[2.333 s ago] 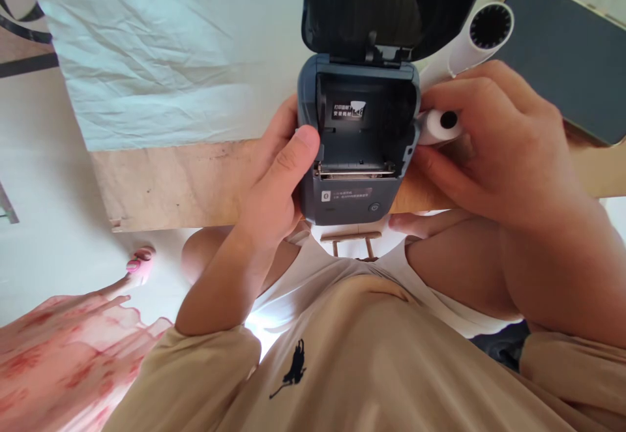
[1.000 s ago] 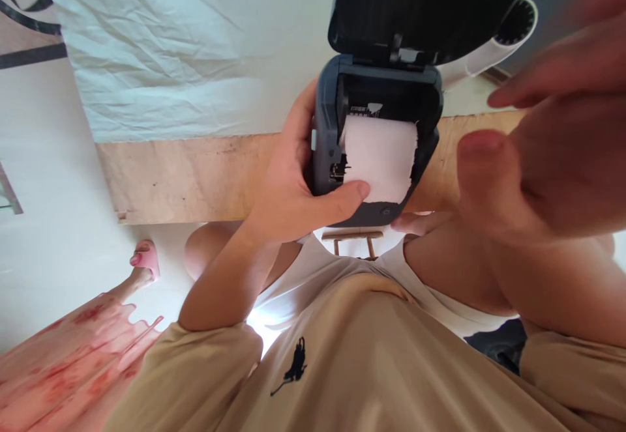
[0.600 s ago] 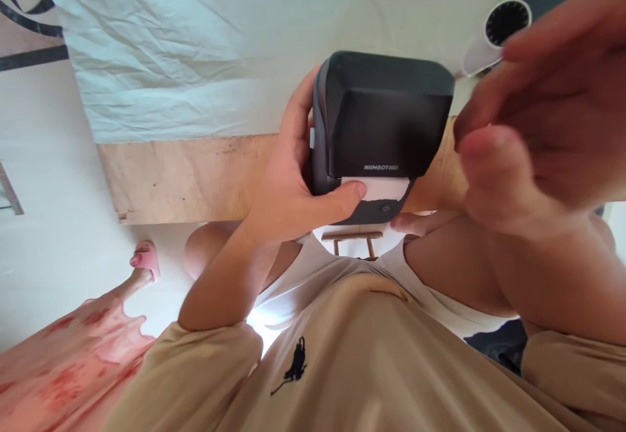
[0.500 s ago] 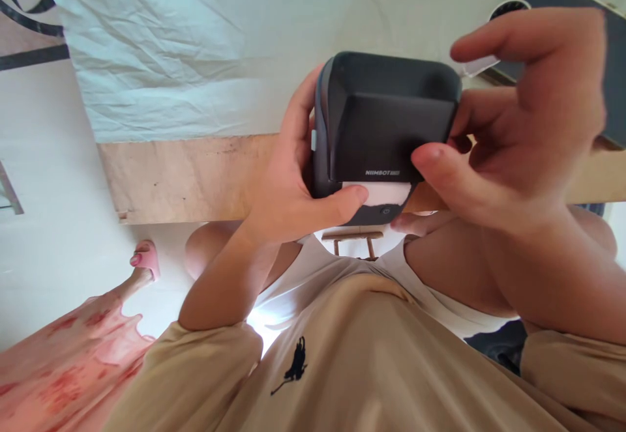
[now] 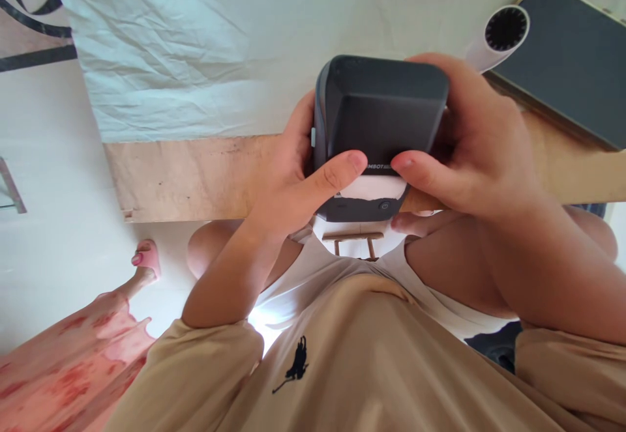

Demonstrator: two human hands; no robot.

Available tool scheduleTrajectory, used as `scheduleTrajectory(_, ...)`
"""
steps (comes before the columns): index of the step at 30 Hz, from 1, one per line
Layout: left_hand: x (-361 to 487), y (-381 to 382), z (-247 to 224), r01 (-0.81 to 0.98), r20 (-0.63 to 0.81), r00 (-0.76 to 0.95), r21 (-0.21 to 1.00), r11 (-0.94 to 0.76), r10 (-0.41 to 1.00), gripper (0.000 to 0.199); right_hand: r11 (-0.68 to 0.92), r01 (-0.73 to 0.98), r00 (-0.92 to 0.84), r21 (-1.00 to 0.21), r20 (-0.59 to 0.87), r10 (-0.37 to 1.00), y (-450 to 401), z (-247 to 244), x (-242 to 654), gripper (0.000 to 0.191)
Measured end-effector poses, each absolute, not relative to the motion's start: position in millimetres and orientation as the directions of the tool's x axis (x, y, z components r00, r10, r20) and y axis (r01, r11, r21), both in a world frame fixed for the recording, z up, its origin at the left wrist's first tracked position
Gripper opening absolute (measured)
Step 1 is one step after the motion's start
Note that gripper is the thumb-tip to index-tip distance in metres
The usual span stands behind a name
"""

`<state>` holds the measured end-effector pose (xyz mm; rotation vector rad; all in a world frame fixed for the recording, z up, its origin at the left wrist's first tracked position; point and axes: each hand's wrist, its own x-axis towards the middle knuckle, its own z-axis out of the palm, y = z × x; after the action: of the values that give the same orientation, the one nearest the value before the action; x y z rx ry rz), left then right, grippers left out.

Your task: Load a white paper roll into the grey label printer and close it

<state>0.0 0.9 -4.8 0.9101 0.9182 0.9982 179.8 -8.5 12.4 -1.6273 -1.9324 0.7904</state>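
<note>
Head view: printer (image 5: 379, 139) above table edge (image 5: 195, 181), lid (image 5: 386, 113) now down.
Left hand (image 5: 287, 181): gripping left side, thumb shifted from paper strip (image 5: 374, 187) to lid.
Right hand (image 5: 489, 139): off printer a second ago, now gripping opposite side.
Paper strip: sticks out under lid; loading probably done.
Earlier: lid up, paper exposed.

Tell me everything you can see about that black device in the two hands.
The black device is boxy with rounded corners and looks like plastic. Its lid is down, bearing pale lettering partly covered by the left hand. Below the lid, white paper with an uneven edge shows; lower still is a round power button. A pale tab sits on its left side. That hand and the right hand hold it, thumbs on the lid, at the wooden table edge.
</note>
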Motion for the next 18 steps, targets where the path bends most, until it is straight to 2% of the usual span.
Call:
scheduleTrajectory(4,-1,2,-6,-0.246,-0.228,0.272,0.923,0.297,0.935,0.038,0.083,0.727,-0.162,-0.681,-0.053,0.985,-7,13,179,0.075)
scheduleTrajectory(8,-7,4,-6,-0.17,-0.221,0.341,0.941,0.291,0.914,0.038,0.085,0.733,-0.161,-0.675,-0.052,0.986,-6,11,180,0.077)
scheduleTrajectory(11,-9,4,-3,-0.134,-0.233,0.325,0.948,0.288,0.917,0.036,0.081,0.728,-0.162,-0.681,-0.056,0.985,-7,9,181,0.078)
scheduleTrajectory(13,-9,5,0,-0.115,-0.234,0.384,0.948,0.297,0.893,0.039,0.087,0.708,-0.171,-0.7,-0.051,0.984,-8,9,182,0.078)
scheduleTrajectory(15,-8,6,2,-0.136,-0.202,0.455,0.947,0.292,0.868,0.046,0.104,0.685,-0.182,-0.721,-0.031,0.983,-9,8,182,0.079)
scheduleTrajectory(18,-4,7,2,-0.25,-0.185,0.371,0.924,0.29,0.91,0.054,0.132,0.668,-0.192,-0.732,0.001,0.981,-9,6,183,0.084)
